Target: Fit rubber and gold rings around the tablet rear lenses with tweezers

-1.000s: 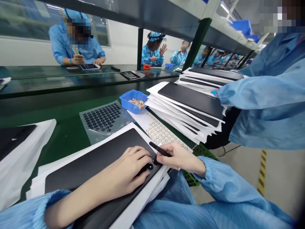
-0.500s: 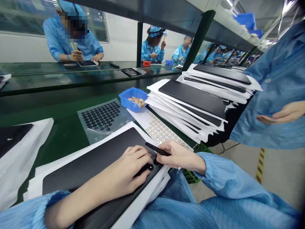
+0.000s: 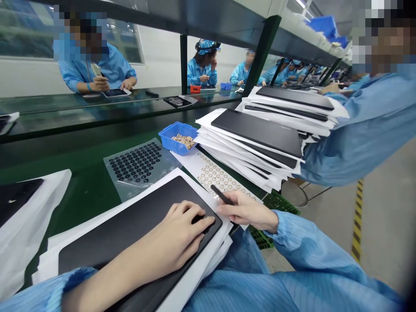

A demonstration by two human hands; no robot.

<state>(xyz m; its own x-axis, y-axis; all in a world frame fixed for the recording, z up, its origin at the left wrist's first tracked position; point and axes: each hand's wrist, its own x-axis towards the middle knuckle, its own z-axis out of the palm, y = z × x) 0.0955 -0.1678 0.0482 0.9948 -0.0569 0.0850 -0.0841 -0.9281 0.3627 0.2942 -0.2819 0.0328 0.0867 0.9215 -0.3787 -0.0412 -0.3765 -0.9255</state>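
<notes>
A black tablet-like panel (image 3: 146, 212) lies on a stack of white sheets (image 3: 186, 291) in front of me. My left hand (image 3: 182, 232) rests flat on it with fingers apart, the index finger pressing near the right corner. Beneath those fingertips the surface is hidden. Just right of that corner, my right hand (image 3: 245, 210) grips a slim black pen-like tool (image 3: 221, 194), slanting up to the left. Its lower end is covered by my fingers. Behind the tool lies a white sheet of ring-shaped stickers (image 3: 211, 171).
A clear sheet of black rings (image 3: 134, 162) and a blue bin of small tan pieces (image 3: 177, 138) sit beyond the panel. Stacked panels between sheets (image 3: 256, 130) rise at the right. A co-worker's sleeve (image 3: 357, 130) is beside them. Another panel (image 3: 19, 197) lies left.
My right hand with the tool has drawn slightly away from the panel's corner. My left index finger has stretched onto the corner, where round black parts showed before. The co-worker's arm has moved.
</notes>
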